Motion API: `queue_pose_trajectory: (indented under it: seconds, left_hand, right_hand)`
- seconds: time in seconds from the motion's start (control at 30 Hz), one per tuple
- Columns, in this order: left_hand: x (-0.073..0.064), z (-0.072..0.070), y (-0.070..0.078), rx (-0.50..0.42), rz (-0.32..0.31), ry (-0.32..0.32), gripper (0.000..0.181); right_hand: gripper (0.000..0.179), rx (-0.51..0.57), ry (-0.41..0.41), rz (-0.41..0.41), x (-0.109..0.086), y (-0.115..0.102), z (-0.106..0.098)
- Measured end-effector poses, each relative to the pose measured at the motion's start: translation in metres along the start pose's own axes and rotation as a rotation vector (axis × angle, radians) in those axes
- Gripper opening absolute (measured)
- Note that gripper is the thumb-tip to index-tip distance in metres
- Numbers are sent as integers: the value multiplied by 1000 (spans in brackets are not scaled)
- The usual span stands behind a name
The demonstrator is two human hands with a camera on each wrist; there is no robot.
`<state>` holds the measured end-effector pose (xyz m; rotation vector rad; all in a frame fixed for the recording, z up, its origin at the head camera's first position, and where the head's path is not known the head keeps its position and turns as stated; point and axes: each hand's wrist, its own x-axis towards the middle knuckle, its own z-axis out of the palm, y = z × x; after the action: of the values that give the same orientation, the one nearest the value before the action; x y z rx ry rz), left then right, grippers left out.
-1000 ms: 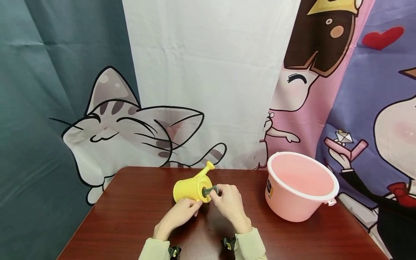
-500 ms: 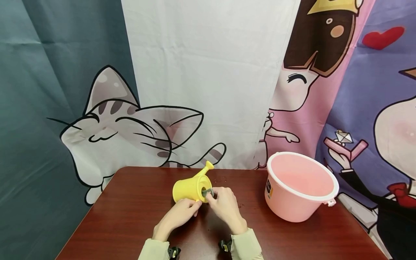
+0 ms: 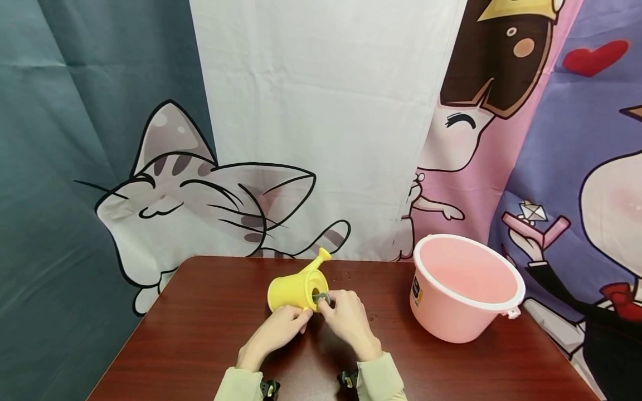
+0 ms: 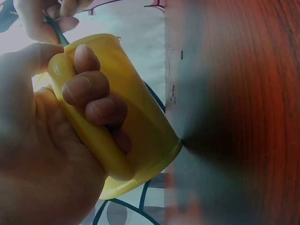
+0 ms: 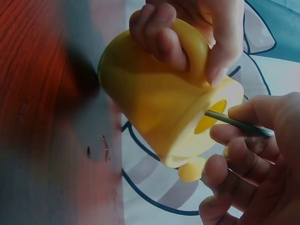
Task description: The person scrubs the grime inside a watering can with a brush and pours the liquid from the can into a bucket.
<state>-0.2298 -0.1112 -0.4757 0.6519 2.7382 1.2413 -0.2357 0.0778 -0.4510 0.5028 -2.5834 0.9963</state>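
Observation:
A yellow watering can (image 3: 286,293) is tipped on its side above the table, its mouth turned to the right and its spout pointing up and back. My left hand (image 3: 277,332) grips the can's handle (image 4: 84,129), fingers wrapped round it in the left wrist view. With thumb and fingers, my right hand (image 3: 349,321) pinches a thin dark green tool (image 5: 241,124), which has a rounded, hook-like outer end in the head view. The tool's far end goes into the can's opening and is hidden inside, so its kind cannot be told.
A pink bucket (image 3: 441,317) with a white rim stands at the right of the brown table (image 3: 185,351). Small dark specks or drops (image 5: 106,147) lie on the table beyond the can. A printed cartoon curtain (image 3: 321,111) hangs behind the table's back edge.
Over the last second my right hand has moved left toward the can, pushing the green tool deeper into its opening. The left hand and can have stayed in place.

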Motion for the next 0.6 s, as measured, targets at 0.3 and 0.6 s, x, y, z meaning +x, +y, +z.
queue_pose_trajectory:
  seconds: [0.3, 0.6]
  left_hand:
    - [1, -2, 2, -9, 3, -5, 53]
    - [-1, -1, 1, -18, -10, -14, 54]
  right_hand:
    - [34, 19, 40, 2, 2, -1, -12]
    - [33, 43, 86, -12, 1, -7, -24]
